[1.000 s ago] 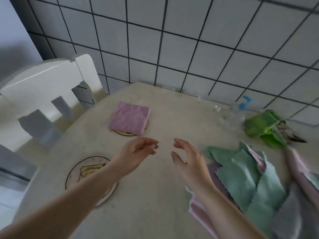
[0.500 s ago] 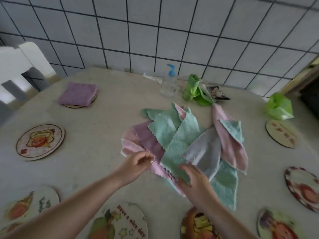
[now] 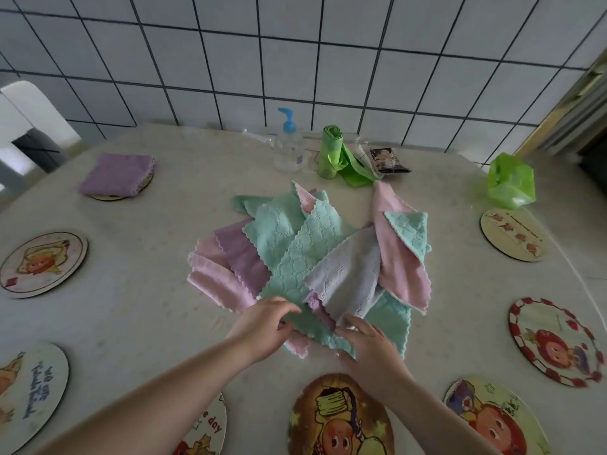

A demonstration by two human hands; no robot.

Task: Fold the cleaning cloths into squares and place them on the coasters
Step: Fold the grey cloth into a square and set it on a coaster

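Observation:
A loose pile of cleaning cloths [image 3: 315,254] in mint, pink, purple and grey lies in the middle of the round table. My left hand [image 3: 262,326] grips the near edge of a mint cloth [image 3: 297,267] at the pile's front left. My right hand [image 3: 369,346] rests on the same mint cloth's near edge, fingers spread and slightly curled over it. One folded purple cloth [image 3: 116,174] sits on a coaster [image 3: 144,187] at the far left. Several bare picture coasters ring the table, among them one at the left [image 3: 42,264] and one in front of me [image 3: 340,418].
At the back stand a clear pump bottle [image 3: 288,147], a roll of green bags [image 3: 330,152] and a small dark packet [image 3: 389,160]. A crumpled green bag [image 3: 510,182] lies far right. A white chair [image 3: 29,126] stands at the left; a tiled wall is behind.
The view has swung right from the folded purple cloth to the pile. Both hands have moved onto the pile's near edge, the left from a pink cloth to the mint one.

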